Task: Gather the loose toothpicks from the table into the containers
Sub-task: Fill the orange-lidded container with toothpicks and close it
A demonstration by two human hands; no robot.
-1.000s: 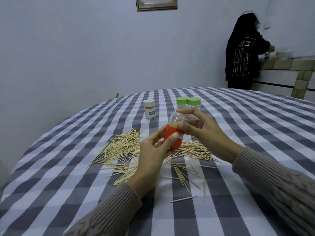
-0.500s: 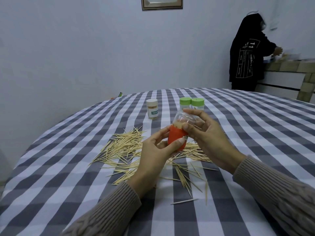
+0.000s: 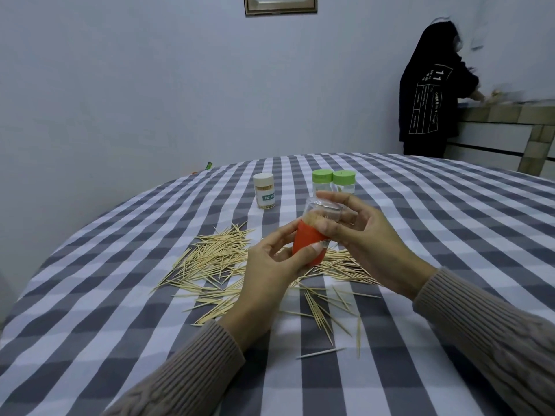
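Left hand [image 3: 270, 265] grip: fingers and thumb curled round the orange base of the toothpick container [image 3: 312, 235], held tilted above the counter [image 3: 420, 223]. Right hand [image 3: 369, 238] grip: fingertips pinch its clear upper section. Loose toothpicks [image 3: 216, 259] lie scattered beneath. Beyond stand a labelled jar [image 3: 264, 191] and two green-lidded jars [image 3: 332, 181], touching.

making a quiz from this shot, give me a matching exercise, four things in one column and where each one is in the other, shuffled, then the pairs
Things
1. orange container
2. white-capped jar
3. green-capped jars
4. loose toothpicks

Places
A. standing side by side at the back
B. held above the table in both hands
C. spread flat on the checked cloth
D. standing alone, back left

Pairs: 1-B, 2-D, 3-A, 4-C
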